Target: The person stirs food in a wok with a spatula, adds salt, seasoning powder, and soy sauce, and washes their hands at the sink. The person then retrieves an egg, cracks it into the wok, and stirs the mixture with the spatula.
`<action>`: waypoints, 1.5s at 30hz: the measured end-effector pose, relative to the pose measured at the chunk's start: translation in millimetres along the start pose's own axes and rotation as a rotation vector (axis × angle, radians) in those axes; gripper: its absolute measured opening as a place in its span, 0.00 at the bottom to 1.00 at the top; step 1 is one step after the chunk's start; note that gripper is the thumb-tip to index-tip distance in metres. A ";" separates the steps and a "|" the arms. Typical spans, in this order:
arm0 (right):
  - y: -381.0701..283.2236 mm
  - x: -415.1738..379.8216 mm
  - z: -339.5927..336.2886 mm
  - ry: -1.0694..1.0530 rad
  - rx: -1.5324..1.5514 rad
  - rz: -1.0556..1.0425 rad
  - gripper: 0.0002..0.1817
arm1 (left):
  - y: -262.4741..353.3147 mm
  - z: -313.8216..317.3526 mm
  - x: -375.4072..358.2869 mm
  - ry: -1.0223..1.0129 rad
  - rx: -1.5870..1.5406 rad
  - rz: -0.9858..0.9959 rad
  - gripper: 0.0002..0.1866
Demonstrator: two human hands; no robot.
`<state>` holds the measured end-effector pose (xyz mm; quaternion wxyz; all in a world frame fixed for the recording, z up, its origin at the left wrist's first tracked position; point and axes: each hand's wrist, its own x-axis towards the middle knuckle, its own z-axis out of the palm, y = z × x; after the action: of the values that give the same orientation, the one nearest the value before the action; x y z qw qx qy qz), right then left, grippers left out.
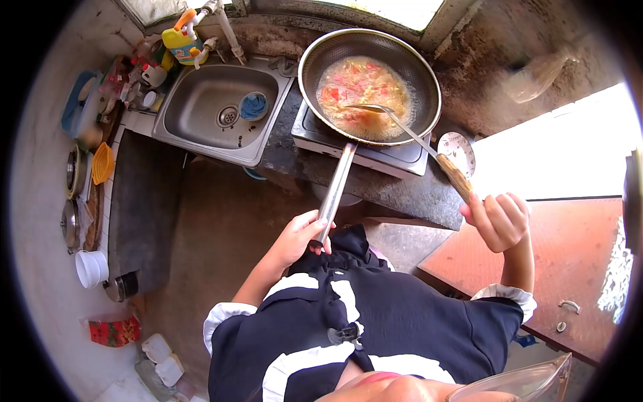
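A large frying pan (423, 70) sits on the stove (315, 131), with tomato and egg in bubbling liquid (365, 87) inside it. My left hand (300, 236) is wrapped round the end of the pan's long metal handle (338, 177). In my right hand (497, 218) is the wooden handle of a spatula (454, 175), its fingers closed. The spatula's metal blade reaches over the near rim and dips into the food, so part of it is hidden. A small patterned plate (457, 153) lies on the counter beside the stove, close to the spatula's handle.
Left of the stove is a steel sink (194, 100) with a small bowl holding a blue cloth (254, 106). A yellow bottle (182, 45) stands behind it near the tap. Pot lids (70, 226) and a white tub (92, 268) line the left side. A reddish door (536, 261) is at right.
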<state>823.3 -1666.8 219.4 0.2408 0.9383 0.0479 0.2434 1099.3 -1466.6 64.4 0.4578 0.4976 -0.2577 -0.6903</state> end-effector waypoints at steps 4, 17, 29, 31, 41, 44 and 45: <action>-3.3 4.6 17.0 0.022 -0.044 -0.009 0.11 | -6.6 -1.6 2.1 0.004 0.006 0.029 0.15; 49.9 20.6 89.3 0.070 -0.167 -0.093 0.09 | -9.8 6.1 -4.7 0.074 -0.034 0.060 0.15; 73.8 19.1 104.9 0.109 -0.168 0.060 0.10 | -18.0 6.8 -12.4 0.111 -0.058 0.085 0.16; 77.1 12.1 103.0 0.125 -0.140 0.146 0.09 | -19.4 7.0 -12.5 0.118 -0.070 0.080 0.16; 113.2 -61.3 96.1 0.338 0.265 1.171 0.18 | -21.7 4.3 -11.1 0.102 -0.085 0.086 0.16; 121.5 -91.6 105.2 0.294 0.387 1.353 0.17 | -23.2 3.6 -9.7 0.099 -0.094 0.080 0.16; 125.8 -104.2 111.2 0.265 0.455 1.410 0.17 | -22.0 3.1 -9.3 0.095 -0.097 0.076 0.16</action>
<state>781.9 -1846.7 148.8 -0.1798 0.7361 -0.4865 0.4348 1089.0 -1448.8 51.9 0.5191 0.4969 -0.2206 -0.6596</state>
